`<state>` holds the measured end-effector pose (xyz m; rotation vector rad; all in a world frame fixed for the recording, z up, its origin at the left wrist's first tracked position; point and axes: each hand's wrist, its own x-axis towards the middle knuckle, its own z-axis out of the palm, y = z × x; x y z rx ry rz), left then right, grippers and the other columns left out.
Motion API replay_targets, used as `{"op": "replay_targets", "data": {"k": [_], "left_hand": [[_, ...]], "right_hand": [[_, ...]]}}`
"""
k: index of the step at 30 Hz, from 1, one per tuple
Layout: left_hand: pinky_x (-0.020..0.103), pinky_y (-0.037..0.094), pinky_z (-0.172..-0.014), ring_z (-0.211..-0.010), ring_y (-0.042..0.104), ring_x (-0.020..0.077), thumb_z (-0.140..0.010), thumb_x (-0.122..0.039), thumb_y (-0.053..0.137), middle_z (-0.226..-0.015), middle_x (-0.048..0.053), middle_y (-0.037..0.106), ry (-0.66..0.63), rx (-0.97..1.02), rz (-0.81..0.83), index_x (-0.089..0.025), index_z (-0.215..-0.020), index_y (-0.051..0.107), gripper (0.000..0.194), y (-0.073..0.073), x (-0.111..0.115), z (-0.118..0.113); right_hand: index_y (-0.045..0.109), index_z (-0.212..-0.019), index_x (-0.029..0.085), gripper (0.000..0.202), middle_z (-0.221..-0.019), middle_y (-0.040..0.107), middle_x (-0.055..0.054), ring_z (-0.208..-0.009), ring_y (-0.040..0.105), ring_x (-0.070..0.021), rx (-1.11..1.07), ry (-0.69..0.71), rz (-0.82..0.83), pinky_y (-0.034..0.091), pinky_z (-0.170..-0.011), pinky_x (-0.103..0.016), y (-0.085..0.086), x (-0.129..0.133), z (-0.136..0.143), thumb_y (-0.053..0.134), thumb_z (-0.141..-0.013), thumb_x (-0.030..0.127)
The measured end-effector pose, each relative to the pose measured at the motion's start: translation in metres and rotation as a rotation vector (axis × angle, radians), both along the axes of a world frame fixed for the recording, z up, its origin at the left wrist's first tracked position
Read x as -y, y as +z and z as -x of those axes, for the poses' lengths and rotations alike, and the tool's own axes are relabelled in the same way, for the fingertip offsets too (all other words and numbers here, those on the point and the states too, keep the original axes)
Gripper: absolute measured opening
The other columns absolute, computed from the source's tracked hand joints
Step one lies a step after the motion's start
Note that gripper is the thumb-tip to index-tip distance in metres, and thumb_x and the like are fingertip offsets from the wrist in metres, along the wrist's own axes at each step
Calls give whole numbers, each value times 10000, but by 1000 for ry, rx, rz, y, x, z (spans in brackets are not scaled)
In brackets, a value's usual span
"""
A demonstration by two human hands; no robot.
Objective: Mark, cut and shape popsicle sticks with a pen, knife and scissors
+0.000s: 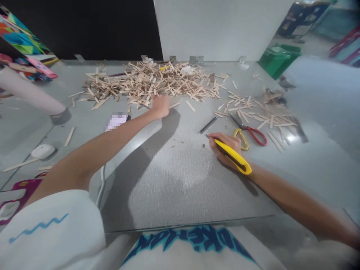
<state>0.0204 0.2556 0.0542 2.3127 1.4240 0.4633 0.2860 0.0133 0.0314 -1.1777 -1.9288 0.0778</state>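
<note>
My left hand [161,106] reaches forward to the near edge of a heaped pile of flat wooden sticks [135,80]. Its fingers are curled down into the sticks, and what they hold, if anything, is hidden. A single stick [174,105] lies just right of that hand. In my right hand [225,144] is a yellow utility knife [233,156], its handle resting back over the hand and its tip pointing left, close to the grey tabletop [180,176]. Just beyond the knife tip lies a dark grey metal rod-like tool [208,125]. Scissors [249,129] with one yellow and one red handle lie beside my right hand.
More loose sticks [270,118] lie scattered at the right. At the left are a phone-like device [116,122], a white mouse-shaped case [43,150], a pale cylinder [30,90] and a magenta object [26,191]. A partition [213,30] and green bin [278,60] stand beyond.
</note>
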Motion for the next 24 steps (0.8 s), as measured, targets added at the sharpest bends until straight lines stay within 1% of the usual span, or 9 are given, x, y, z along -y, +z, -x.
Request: {"op": "replay_targets", "data": {"k": [4,7,9,12,14,16,18,21,24], "left_hand": [[500,628,-1031,-1198,718,278,-1073,-411,731,-1366,117,711,176,-116,-12,-168,-1352,700,371,8,-3,13],[526,518,-1088,-1142,709,319,-1010,-301,764,-1011,101,785,198,-145,-30,-158,-946,773,157,16,16,25],[508,480,-1064,-1056,713,319,-941,-223,781,-842,90,767,172,-141,-34,-175,-770,738,182,25,37,33],[406,515,-891,-837,716,256,-861,-213,820,-783,61,768,59,-132,35,-197,-742,768,131,40,88,45],[361,512,-776,-737,708,230,-870,-263,815,-774,41,780,-162,-120,216,-226,-780,809,97,43,133,51],[340,501,-723,-696,703,217,-891,-237,756,-756,25,770,-374,-113,355,-241,-787,803,114,37,177,55],[345,493,-737,-754,706,235,-897,-167,671,-751,35,743,-408,-132,240,-241,-756,756,181,24,206,60],[410,507,-861,-825,692,274,-916,-212,676,-773,66,727,-235,-195,64,-233,-747,724,177,7,196,68],[489,475,-977,-847,671,307,-878,-218,705,-660,74,638,-40,-234,3,-213,-646,648,239,2,131,78]], "right_hand": [[761,-1036,234,199,-860,841,-31,-700,784,-165,-7,3,-14,609,-697,-276,-2,-2,1,584,-1098,300],[760,-1030,230,191,-844,837,-27,-681,776,-158,-4,5,-19,602,-685,-271,-3,-3,1,590,-1096,289],[759,-1020,226,185,-817,827,-18,-660,766,-149,-3,17,-20,595,-678,-263,-4,-4,1,595,-1093,276],[759,-1040,222,178,-796,818,-12,-641,757,-147,-5,33,-12,590,-669,-260,-4,-4,0,597,-1094,272],[760,-1057,221,173,-800,818,-14,-639,756,-148,-8,34,-5,587,-663,-261,-5,-4,0,601,-1099,275],[762,-1060,221,165,-824,824,-22,-660,764,-153,-3,27,0,589,-675,-264,-6,-4,-1,611,-1100,275],[764,-1050,226,161,-852,830,-30,-692,775,-161,1,17,-1,595,-698,-269,-8,-5,-2,618,-1098,273],[769,-1052,234,156,-860,831,-34,-705,779,-167,-3,9,6,601,-713,-273,-10,-7,-3,625,-1096,275],[771,-1054,229,168,-855,831,-37,-692,777,-167,6,17,9,602,-700,-271,-12,-7,-4,620,-1099,287]]}}
